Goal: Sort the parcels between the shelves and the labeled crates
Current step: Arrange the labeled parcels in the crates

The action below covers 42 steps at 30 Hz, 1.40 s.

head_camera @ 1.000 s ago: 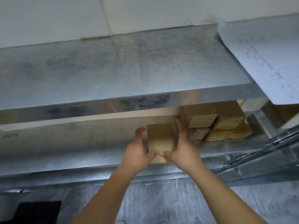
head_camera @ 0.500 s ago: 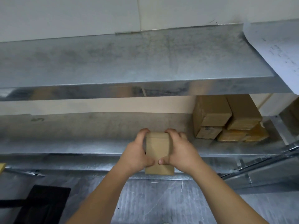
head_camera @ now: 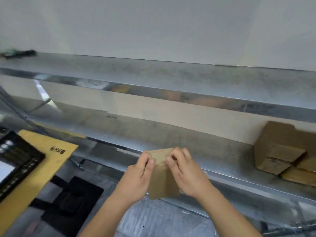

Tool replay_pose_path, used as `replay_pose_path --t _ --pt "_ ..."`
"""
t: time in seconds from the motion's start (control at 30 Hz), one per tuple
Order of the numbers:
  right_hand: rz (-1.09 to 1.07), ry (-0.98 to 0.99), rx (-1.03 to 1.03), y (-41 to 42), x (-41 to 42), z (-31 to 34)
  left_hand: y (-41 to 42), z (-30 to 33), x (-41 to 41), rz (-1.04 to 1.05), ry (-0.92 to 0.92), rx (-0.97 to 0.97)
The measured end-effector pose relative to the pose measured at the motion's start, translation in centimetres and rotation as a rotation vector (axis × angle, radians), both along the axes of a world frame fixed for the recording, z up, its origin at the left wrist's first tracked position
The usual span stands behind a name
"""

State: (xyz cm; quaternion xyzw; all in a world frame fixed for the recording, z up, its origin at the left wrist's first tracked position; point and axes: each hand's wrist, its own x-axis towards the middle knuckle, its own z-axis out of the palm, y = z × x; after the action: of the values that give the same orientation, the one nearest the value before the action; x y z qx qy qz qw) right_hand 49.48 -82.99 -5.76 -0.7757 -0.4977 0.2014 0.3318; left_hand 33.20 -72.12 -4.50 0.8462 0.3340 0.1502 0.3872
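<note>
Item: small brown cardboard parcel (head_camera: 162,178), plain, held upright in mid-air in front of the lower metal shelf (head_camera: 171,134), clear of its front edge.

Left hand (head_camera: 136,177): fingers curled round the parcel's left side, thumb across its near face close to the top.

Right hand (head_camera: 186,175): fingers curled round the right side, thumb likewise on the near face; the two thumbs lie near each other but apart.

Stock on the lower shelf: a stack of brown cardboard boxes (head_camera: 282,151) at the far right, well apart from the held parcel, partly cut off by the frame edge.

Upper metal shelf (head_camera: 171,72): runs across the view above; a dark object sits at its far left end (too blurred to identify).

Lower left: a yellow-brown board (head_camera: 34,168) with small dark print, a black tray-like item (head_camera: 15,159) lying on it, and a black shape (head_camera: 71,199) on the grey floor beneath.

Background: pale wall (head_camera: 153,23).
</note>
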Motion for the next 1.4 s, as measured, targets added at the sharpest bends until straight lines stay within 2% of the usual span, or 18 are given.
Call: replay_pose_path --t 0.13,0.3,0.4,0.6,0.7,0.87,1.0,1.2,1.4 --pt "0.13 -0.038 -0.023 3.8 -7.3 1.5 1.5 1.5 -8.4 0.152 0.037 -0.006" --pt "0.298 0.201 -0.02 8.0 -17.2 2.9 2.5 3.6 -20.8 0.306 0.048 -0.066" --pt "0.449 0.257 -0.073 10.2 -23.5 3.7 2.7 4.7 -28.3 0.362 0.063 -0.05" --pt "0.714 0.215 -0.04 14.4 -35.0 4.4 1.8 5.7 -40.9 0.553 0.118 0.107" --pt "0.803 0.258 0.022 15.5 -40.2 4.0 1.1 5.3 -45.8 0.653 0.122 0.145" --pt "0.89 0.326 0.073 17.1 -46.5 4.0 0.5 3.9 -51.7 0.802 0.085 0.161" --pt "0.959 0.284 0.068 18.9 -50.8 4.5 0.6 3.2 -54.9 0.912 0.037 0.144" --pt "1.114 0.204 0.133 22.6 -57.4 4.7 2.2 3.5 -59.8 1.057 0.071 0.192" --pt "1.24 0.206 0.126 27.8 -64.0 4.5 5.5 4.6 -64.5 1.227 0.115 0.169"
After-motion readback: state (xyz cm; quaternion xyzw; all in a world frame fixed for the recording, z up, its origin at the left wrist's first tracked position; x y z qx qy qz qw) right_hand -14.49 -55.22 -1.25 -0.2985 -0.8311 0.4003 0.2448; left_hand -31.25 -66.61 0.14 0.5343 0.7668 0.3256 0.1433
